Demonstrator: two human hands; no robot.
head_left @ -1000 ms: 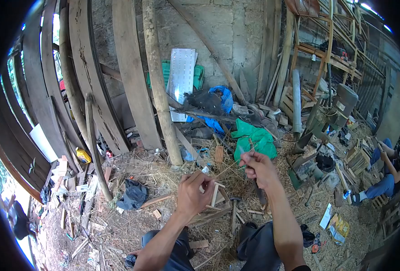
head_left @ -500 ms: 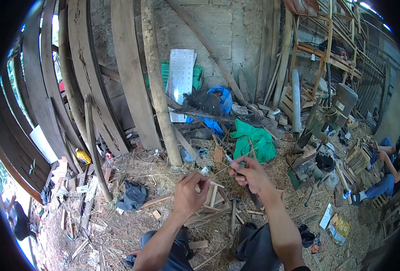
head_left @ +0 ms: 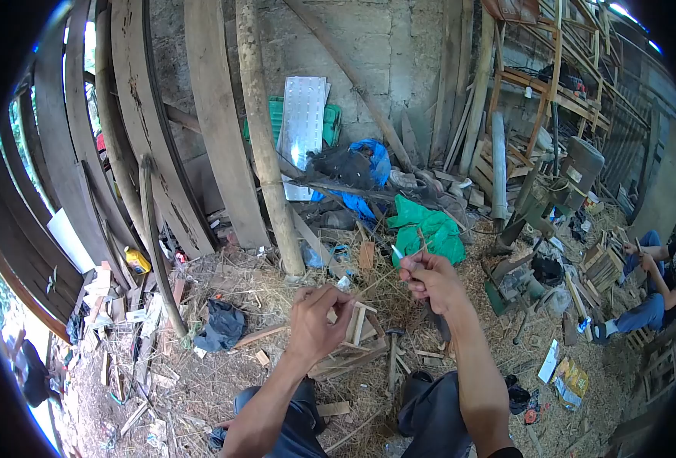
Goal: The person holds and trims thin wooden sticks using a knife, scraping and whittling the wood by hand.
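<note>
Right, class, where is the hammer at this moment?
In the head view, the hammer is low, slightly right of centre, just right of the small wooden frame by the left hand and below the right hand.

I count my two hands [head_left: 319,320]; around them, one hammer [head_left: 391,362] at five o'clock, one green bag [head_left: 433,233] at one, my two legs [head_left: 436,416] at six, one person [head_left: 650,305] at three, one yellow bottle [head_left: 137,262] at nine.

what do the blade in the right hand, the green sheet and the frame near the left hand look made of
Blade: probably metal, from its pale glint. Green sheet: likely thin plastic, with crinkled folds and slight sheen. Frame: apparently bare wood, in pale straight pieces.
</note>
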